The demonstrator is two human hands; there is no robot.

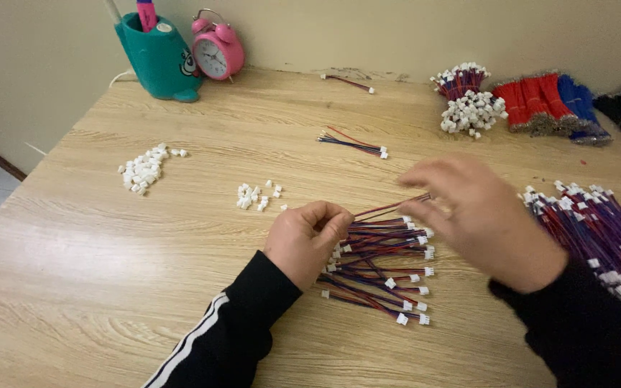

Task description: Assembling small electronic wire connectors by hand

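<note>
My left hand (305,239) is curled at the left end of a pile of short red, blue and purple wire leads with white plugs (386,262) on the wooden table (109,259), fingers pinched on wire ends. My right hand (479,215) is blurred, just right of the pile, fingertips closed on one reddish wire (397,207) that slants up from the pile. Both sleeves are black; the left has white stripes.
Two small heaps of white plastic connectors (145,169) (256,196) lie to the left. A bigger stack of finished leads (598,230) sits right. At the back: wire bundles with connectors (468,100), red, blue and black wire bundles (555,100), a teal pen holder (158,57), a pink alarm clock (215,50).
</note>
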